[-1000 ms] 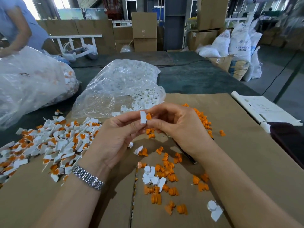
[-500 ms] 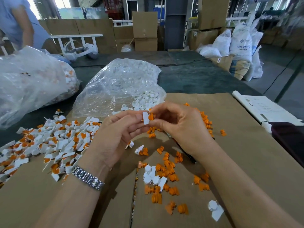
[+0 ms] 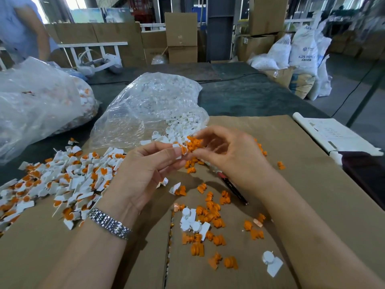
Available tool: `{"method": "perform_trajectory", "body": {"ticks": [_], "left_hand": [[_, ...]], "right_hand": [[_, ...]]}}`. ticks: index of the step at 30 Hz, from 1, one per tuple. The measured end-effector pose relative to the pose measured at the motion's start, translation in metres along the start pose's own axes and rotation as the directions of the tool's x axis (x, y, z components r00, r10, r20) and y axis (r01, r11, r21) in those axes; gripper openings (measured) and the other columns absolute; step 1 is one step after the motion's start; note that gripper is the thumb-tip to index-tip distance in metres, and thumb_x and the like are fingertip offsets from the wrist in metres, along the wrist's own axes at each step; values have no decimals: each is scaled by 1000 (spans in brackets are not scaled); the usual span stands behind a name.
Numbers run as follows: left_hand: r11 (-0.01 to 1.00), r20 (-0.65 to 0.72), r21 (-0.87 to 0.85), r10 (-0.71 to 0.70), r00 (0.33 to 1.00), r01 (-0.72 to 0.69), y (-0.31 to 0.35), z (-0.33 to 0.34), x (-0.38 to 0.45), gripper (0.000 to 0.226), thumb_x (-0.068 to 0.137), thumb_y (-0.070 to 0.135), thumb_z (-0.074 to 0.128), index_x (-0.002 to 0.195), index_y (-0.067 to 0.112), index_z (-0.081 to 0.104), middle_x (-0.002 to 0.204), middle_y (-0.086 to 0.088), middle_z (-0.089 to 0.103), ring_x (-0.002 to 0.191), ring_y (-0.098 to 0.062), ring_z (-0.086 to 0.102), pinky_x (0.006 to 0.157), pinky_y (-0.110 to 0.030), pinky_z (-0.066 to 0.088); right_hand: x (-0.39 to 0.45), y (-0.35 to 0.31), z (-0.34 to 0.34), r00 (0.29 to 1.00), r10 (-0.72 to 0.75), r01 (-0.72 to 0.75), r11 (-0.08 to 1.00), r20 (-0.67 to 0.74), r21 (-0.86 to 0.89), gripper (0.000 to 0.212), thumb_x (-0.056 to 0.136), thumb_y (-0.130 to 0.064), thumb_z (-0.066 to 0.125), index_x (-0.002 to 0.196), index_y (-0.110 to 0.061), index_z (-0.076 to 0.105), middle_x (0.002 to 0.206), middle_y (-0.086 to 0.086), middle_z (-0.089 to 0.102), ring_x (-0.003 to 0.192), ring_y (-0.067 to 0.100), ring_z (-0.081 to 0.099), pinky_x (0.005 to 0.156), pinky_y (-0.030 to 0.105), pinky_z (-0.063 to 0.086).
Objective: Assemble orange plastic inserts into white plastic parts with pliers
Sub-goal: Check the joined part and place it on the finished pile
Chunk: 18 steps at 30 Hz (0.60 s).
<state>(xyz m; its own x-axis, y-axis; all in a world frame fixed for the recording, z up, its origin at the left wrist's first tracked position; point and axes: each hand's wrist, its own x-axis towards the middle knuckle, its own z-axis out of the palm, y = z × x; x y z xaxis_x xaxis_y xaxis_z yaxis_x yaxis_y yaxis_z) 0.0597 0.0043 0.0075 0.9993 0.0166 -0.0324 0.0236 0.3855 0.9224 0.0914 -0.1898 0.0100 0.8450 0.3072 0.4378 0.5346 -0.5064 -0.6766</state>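
Being pinched between thumb and fingers of the left hand [image 3: 145, 174] is a white plastic part [image 3: 177, 151] with an orange insert [image 3: 184, 150] seated in it, held above the middle of the cardboard-covered desk [image 3: 312, 184]. The right hand [image 3: 229, 155] is being held just beside it, its fingers [image 3: 205, 136] loosely curled; its thumb tip is touching or nearly touching the part, and whether anything is being gripped there cannot be told, since motion blur is smearing the fingertips. The pliers [image 3: 233, 187] are lying on the cardboard, largely hidden under the right hand and wrist, with only a dark handle and a red patch being shown. A pile of assembled pieces [image 3: 62, 180] is spread at the left, cut off by the frame edge. Loose orange inserts [image 3: 210, 217] and a few white parts [image 3: 192, 223] are scattered near the wrists. A clear bag [image 3: 145, 105] of white parts is lying far of the hands, its mouth spilling pieces. A second bag [image 3: 37, 101] at the far left is only partly seen, its contents being blurred by the plastic. A metal watch [image 3: 109, 224] is being worn on the left wrist. Another person [image 3: 23, 28] at the far left is cropped by the frame. Rolled white paper [image 3: 333, 134] is lying at the right edge.
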Motion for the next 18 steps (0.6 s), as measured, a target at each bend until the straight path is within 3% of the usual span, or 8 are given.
{"method": "perform_trajectory", "body": {"ticks": [2, 4, 7, 9, 13, 16, 18], "left_hand": [[999, -16, -40, -24, 1000, 23, 1, 0, 0, 14, 70, 1, 76, 63, 13, 79, 83, -15, 78, 94, -34, 77, 69, -25, 63], [997, -33, -68, -36, 999, 34, 1, -2, 1, 15, 72, -1, 75, 65, 12, 78, 85, -16, 77, 96, -34, 77, 70, -26, 64], [994, -45, -98, -56, 997, 51, 1, -5, 2, 9, 73, -1, 76, 79, 4, 73, 90, -18, 77, 95, -35, 77, 66, -26, 63], [995, -64, -79, -62, 996, 57, 2, -7, 2, 17, 70, 3, 79, 86, 3, 72, 91, -17, 78, 92, -33, 77, 62, -24, 62], [999, -105, -26, -46, 993, 44, 3, -7, 3, 19, 70, 11, 81, 86, 8, 73, 85, -9, 78, 80, -22, 79, 54, -17, 57], [998, -123, -42, -42, 992, 37, 3, -5, 3, 22, 68, 13, 81, 88, 9, 73, 80, -5, 76, 73, -16, 77, 50, -15, 48], [998, -115, -52, -24, 993, 18, 3, -5, 2, 30, 66, 16, 81, 93, 7, 71, 81, -4, 76, 72, -14, 76, 49, -15, 47]], "right_hand": [[1, 8, -11, 983, 184, -174, 946, 11, -275, 42, 85, -58, 69, 113, -29, 63, 105, -13, 63, 93, 4, 60, 84, 30, 55], [-1, 14, -16, 924, 377, -297, 811, 62, -505, 57, 81, -69, 66, 114, -24, 56, 112, -4, 56, 101, 15, 55, 88, 39, 52], [-5, 18, -11, 855, 494, -265, 678, 159, -686, 64, 78, -69, 69, 115, -20, 52, 115, 2, 52, 109, 24, 49, 94, 46, 48], [-6, 17, -5, 864, 478, -230, 656, 159, -718, 58, 82, -62, 68, 117, -18, 51, 115, 4, 52, 111, 26, 49, 90, 44, 46], [-4, 10, -3, 879, 458, -294, 738, 132, -607, 34, 93, -47, 56, 104, -15, 55, 103, 7, 59, 93, 24, 58, 67, 38, 44], [-1, 0, -11, 893, 428, -372, 876, 140, -307, 24, 99, -34, 51, 87, -14, 58, 82, 7, 66, 71, 23, 67, 67, 44, 54], [0, -9, -21, 872, 441, -434, 897, 213, -83, 26, 102, -28, 52, 89, -10, 65, 73, 5, 67, 61, 15, 67, 61, 34, 58]]}}
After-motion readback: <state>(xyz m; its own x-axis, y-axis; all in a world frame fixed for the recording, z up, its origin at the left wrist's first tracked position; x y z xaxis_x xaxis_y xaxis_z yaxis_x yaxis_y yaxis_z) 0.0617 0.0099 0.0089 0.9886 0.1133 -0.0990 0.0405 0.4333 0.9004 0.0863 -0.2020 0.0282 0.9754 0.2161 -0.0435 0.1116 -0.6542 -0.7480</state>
